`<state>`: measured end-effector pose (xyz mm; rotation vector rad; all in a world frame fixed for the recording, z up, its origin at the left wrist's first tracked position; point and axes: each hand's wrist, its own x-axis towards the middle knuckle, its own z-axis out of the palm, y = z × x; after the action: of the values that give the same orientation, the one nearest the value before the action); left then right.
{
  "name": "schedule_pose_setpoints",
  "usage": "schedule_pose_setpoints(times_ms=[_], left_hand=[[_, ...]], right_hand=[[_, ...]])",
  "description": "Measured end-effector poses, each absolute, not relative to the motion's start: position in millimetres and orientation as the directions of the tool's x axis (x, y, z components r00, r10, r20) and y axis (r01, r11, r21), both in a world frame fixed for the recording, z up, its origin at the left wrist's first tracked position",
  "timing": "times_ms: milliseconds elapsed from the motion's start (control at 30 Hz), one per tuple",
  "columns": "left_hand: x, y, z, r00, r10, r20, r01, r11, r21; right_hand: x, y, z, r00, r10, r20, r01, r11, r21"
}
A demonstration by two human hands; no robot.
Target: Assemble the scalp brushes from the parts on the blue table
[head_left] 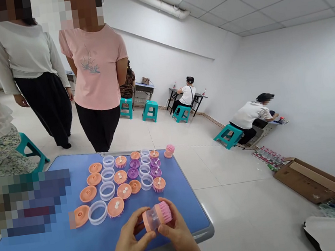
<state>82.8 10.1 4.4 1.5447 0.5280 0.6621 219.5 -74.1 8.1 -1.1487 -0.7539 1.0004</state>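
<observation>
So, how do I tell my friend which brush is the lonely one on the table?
Start at the blue table. Look at its far corner, past the rows of orange discs and clear rings. The brush there stands alone with pink bristles on top, already put together, while everything near it is loose parts.

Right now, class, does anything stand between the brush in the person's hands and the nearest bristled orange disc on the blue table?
Only the person's left hand, curled around the side of the pink-bristled brush; past it, bare blue table runs to the orange disc. No other object lies between.
</observation>
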Motion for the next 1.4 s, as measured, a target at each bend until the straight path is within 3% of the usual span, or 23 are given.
schedule_pose_setpoints(times_ms=[100, 200, 300, 367, 533, 1067, 1400], left_hand=[[82.4, 10.6, -3.3, 0.716, 0.684, 0.138, -0.1, -0.095, 0.99], [82.8, 11.0, -8.5, 0.697, 0.699, 0.157, -0.102, -0.12, 0.988], [84.2, 12.3, -7.4, 0.66, 0.741, 0.124, -0.033, -0.136, 0.99], [85.2, 13.3, -6.4, 0.632, 0.764, 0.129, -0.011, -0.158, 0.987], [87.7, 13.9, -13.0, 0.603, 0.779, 0.168, 0.017, -0.223, 0.975], [89.5, 13.8, -3.5, 0.591, 0.771, 0.236, 0.086, -0.352, 0.932], [91.0, 14.5, -11.7, 0.573, 0.784, 0.241, 0.107, -0.363, 0.926]], right_hand=[[230.2, -67.6, 18.2, 0.504, 0.862, 0.056, -0.112, 0.129, -0.985], [267.7, -53.7, 41.9, 0.705, 0.687, 0.174, 0.143, 0.103, -0.984], [317.4, -29.5, 59.1, 0.814, 0.502, 0.293, 0.411, -0.141, -0.901], [345.9, -9.8, 59.2, 0.798, 0.516, 0.312, 0.495, -0.266, -0.827], [382.3, 32.6, 33.5, 0.775, 0.558, 0.297, 0.529, -0.315, -0.788], [381.4, 21.2, 10.7, 0.76, 0.573, 0.307, 0.528, -0.267, -0.806], [309.4, -19.3, 0.8, 0.529, 0.812, 0.245, 0.582, -0.138, -0.802]])
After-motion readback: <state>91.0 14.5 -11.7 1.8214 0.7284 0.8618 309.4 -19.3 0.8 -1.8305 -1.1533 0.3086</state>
